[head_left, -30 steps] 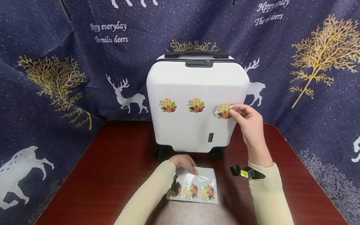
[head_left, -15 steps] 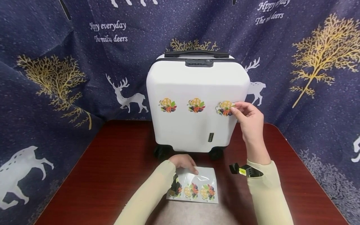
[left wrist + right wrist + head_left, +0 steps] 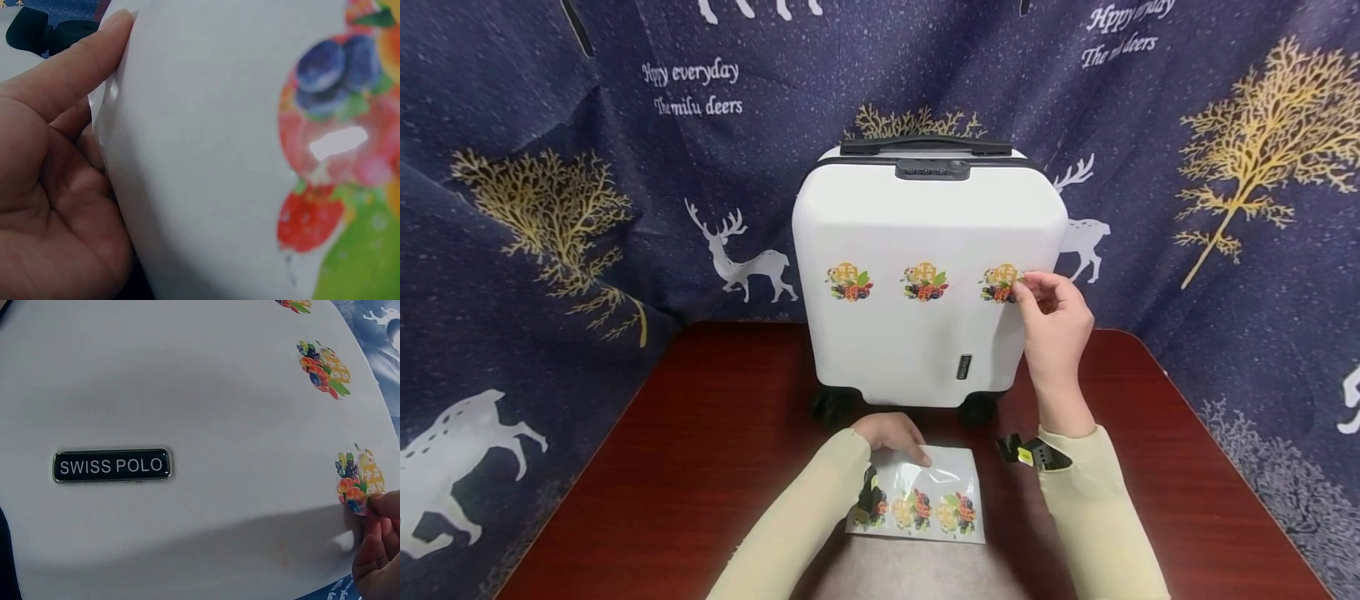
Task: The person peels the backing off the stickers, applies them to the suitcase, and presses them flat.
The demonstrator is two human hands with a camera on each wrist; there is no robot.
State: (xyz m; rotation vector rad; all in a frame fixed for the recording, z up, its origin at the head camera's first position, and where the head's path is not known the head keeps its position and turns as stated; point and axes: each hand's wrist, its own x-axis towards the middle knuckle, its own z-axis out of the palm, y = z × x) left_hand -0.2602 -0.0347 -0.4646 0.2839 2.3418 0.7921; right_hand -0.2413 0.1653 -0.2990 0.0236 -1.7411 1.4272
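Observation:
In the head view my right hand (image 3: 1057,321) pinches the right edge of a fruit sticker (image 3: 997,283) between thumb and finger. The sticker lies against the front of a white suitcase (image 3: 880,350); whether it touches all over, I cannot tell. Two matching stickers, a left one (image 3: 849,282) and a middle one (image 3: 926,282), are on the suitcase in the same row. My left hand (image 3: 891,434) holds the far edge of a glossy sticker sheet (image 3: 943,479) low in front of the suitcase. In the left wrist view the thumb (image 3: 94,59) lies along the sheet's edge, with the other fingers partly hidden by it.
The suitcase stands upright on black wheels (image 3: 977,408) on a dark red table (image 3: 722,450). A black "SWISS POLO" badge (image 3: 112,465) is on its lower front. Behind hangs a blue cloth (image 3: 760,158) printed with deer and trees.
My right hand has moved the sticker slightly up and right, level with the other two, and the sticker now lies flatter on the suitcase. The wrist has swung left. My left hand stays put.

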